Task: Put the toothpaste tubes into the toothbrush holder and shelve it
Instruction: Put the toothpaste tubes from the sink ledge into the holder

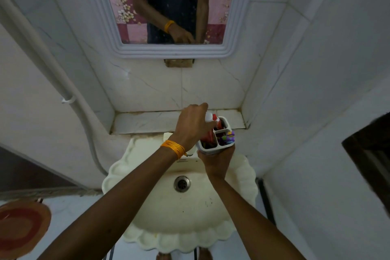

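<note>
left hand (193, 125) hiding toothpaste tube (209, 116), holder (226, 127)

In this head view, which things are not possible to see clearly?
- Toothpaste tubes: how many is unclear; the left hand covers most of them.
- Holder: its outer walls and base are hidden by the right hand.
- Colourful items in one compartment: too small to identify.
- Tap: hidden behind the left wrist, above the sink.
</note>
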`<state>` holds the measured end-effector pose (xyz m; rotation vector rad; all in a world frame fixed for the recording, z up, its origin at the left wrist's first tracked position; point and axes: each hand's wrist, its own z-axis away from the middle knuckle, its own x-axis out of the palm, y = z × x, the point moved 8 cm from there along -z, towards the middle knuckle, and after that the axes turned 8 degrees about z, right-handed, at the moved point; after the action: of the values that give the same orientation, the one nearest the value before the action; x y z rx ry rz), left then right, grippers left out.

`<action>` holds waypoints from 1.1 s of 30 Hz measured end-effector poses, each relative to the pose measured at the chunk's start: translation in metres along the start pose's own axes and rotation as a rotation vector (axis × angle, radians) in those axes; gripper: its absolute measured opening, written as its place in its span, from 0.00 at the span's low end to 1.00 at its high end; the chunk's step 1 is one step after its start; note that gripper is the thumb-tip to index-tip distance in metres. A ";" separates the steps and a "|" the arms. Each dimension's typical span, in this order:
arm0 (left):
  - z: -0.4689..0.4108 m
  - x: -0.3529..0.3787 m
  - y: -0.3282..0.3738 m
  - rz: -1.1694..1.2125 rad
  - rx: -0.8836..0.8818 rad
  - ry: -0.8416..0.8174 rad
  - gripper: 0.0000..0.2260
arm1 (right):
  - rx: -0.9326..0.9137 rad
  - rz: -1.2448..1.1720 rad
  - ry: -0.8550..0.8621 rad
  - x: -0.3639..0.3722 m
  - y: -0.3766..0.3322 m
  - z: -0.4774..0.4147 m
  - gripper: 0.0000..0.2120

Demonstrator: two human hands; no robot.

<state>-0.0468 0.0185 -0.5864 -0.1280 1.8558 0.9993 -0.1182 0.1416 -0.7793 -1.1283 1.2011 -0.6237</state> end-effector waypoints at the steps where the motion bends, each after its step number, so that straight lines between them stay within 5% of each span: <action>1: 0.000 0.006 -0.001 -0.013 -0.009 -0.021 0.17 | 0.004 0.003 0.000 0.000 0.000 0.000 0.54; 8: 0.000 0.046 -0.005 -0.184 -0.043 -0.212 0.21 | 0.035 0.001 -0.014 0.004 0.009 -0.005 0.55; 15: -0.008 0.060 -0.005 -0.265 -0.005 -0.363 0.12 | 0.079 0.002 -0.006 0.001 0.010 0.003 0.59; 21: -0.006 0.061 -0.004 -0.315 0.013 -0.354 0.13 | 0.046 0.028 -0.016 0.000 0.003 0.003 0.58; 33: -0.047 -0.096 0.002 -0.144 0.162 0.248 0.13 | -0.078 0.062 0.070 -0.037 -0.055 -0.041 0.59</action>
<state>-0.0319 -0.0434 -0.5008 -0.2949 2.1123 0.7571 -0.1588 0.1398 -0.7120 -1.1380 1.3252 -0.5778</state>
